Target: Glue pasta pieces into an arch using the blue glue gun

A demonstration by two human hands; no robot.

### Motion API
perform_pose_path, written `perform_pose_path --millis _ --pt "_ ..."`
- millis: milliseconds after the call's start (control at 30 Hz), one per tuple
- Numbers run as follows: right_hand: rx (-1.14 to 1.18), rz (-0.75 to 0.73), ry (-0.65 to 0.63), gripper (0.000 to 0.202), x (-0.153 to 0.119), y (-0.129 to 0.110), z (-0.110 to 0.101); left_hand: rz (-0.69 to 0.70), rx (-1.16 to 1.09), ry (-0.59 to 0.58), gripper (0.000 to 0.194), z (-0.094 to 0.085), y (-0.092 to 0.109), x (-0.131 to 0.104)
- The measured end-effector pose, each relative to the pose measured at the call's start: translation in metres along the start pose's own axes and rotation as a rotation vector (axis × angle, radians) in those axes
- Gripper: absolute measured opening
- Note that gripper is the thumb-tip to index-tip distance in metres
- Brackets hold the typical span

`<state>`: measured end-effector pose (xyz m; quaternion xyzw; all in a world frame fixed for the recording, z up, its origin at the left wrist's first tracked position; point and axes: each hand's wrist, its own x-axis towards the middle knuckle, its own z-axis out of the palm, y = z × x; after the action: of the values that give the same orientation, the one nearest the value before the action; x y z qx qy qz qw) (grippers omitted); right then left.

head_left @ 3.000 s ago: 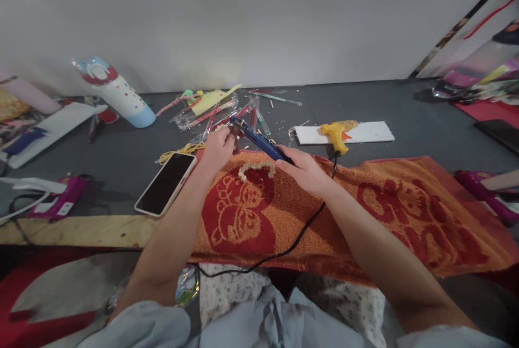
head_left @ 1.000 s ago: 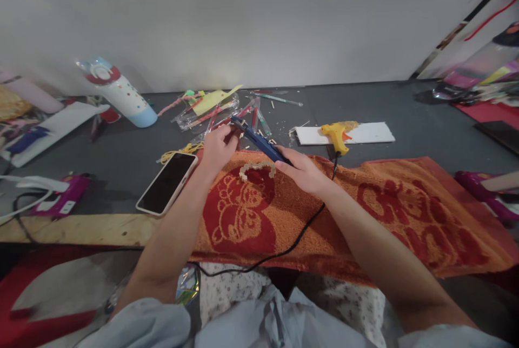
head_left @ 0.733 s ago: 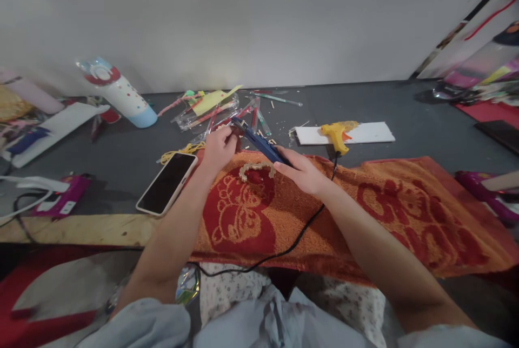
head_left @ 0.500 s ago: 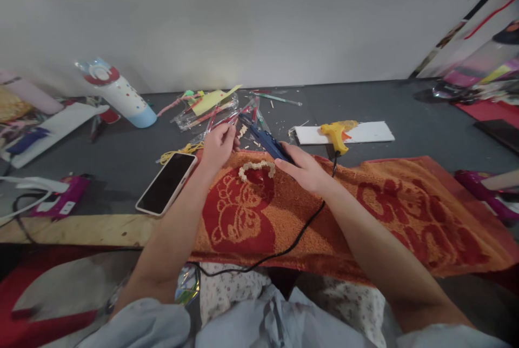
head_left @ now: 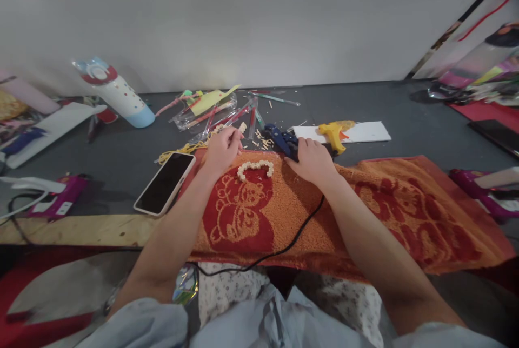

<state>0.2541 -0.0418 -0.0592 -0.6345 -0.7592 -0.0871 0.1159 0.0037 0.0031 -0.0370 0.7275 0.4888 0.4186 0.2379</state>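
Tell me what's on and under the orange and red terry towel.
On the towel: a cream, bumpy, curved piece and a black cable. Dark grey tabletop shows beyond its far edge; whatever lies beneath is covered. Forearms hide parts of its top.

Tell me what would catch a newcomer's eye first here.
Probably the orange towel with red patterns, spread along the near edge of the dark table. Next, likely the yellow glue gun on the white board beyond it, then the curved pale beaded piece on the towel near the middle of the view.
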Motion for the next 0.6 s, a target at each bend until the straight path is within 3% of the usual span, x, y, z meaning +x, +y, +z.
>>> perform_pose_path --millis 400,600 --pt "0.048 0.035 -0.069 0.068 -0.005 -0.006 -0.007 0.032 0.028 -0.121 0.023 0.006 0.006 -0.005" --pt "0.065 0.031 -0.113 0.091 -0.007 -0.002 -0.002 0.018 0.034 -0.179 0.023 0.008 0.014 -0.009"
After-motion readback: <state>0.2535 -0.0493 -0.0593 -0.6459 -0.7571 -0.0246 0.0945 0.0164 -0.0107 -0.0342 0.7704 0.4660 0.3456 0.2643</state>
